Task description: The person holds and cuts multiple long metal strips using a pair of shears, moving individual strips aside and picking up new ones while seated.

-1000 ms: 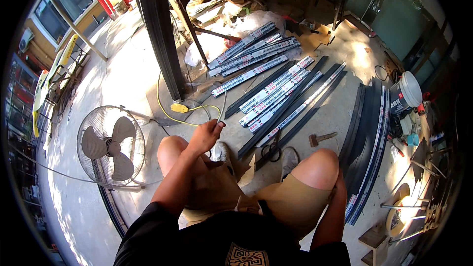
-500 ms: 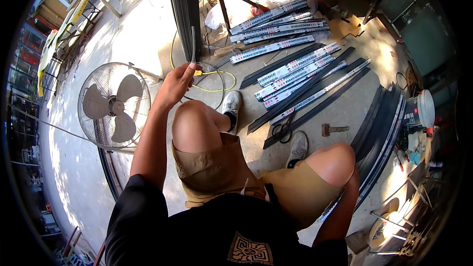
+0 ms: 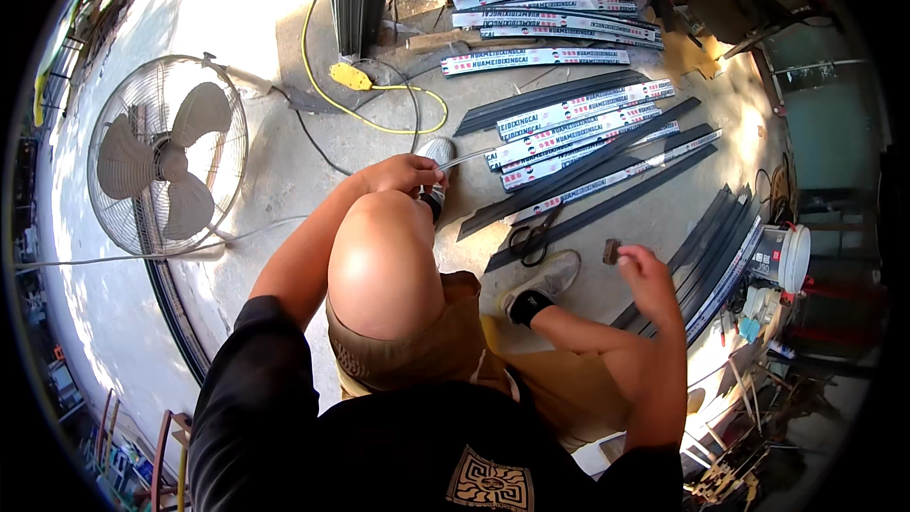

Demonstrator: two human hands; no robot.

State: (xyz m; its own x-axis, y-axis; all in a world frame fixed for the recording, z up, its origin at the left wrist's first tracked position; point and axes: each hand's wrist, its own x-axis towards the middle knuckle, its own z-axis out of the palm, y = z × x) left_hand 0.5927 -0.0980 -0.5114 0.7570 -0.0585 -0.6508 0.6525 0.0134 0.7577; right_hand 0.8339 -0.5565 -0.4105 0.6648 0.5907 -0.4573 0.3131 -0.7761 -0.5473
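Observation:
Beside my raised left knee, my left hand [image 3: 406, 173] is closed around one end of a thin grey strip [image 3: 466, 159]. The strip points right toward a stack of dark profiles with printed white film [image 3: 578, 137]. My right hand [image 3: 652, 286] reaches down at the right with its fingers curled at the handle of a small hammer [image 3: 611, 251]. The hammer's blocky brown head shows just left of my fingertips; its handle is hidden behind the hand. Black-handled scissors [image 3: 529, 245] lie by my right shoe, partly on the dark profiles.
A fan [image 3: 171, 161] stands at the left. A yellow cable with a yellow socket block [image 3: 351, 77] loops ahead. More film-wrapped profiles [image 3: 536, 59] lie farther off, next to upright dark profiles [image 3: 358, 0]. Dark strips [image 3: 706, 256] and a white bucket [image 3: 791, 259] are at right.
My left hand has come down and right, and the strip has swung from upright to pointing right. My right hand has risen from beside my right knee to the hammer. The view has shifted.

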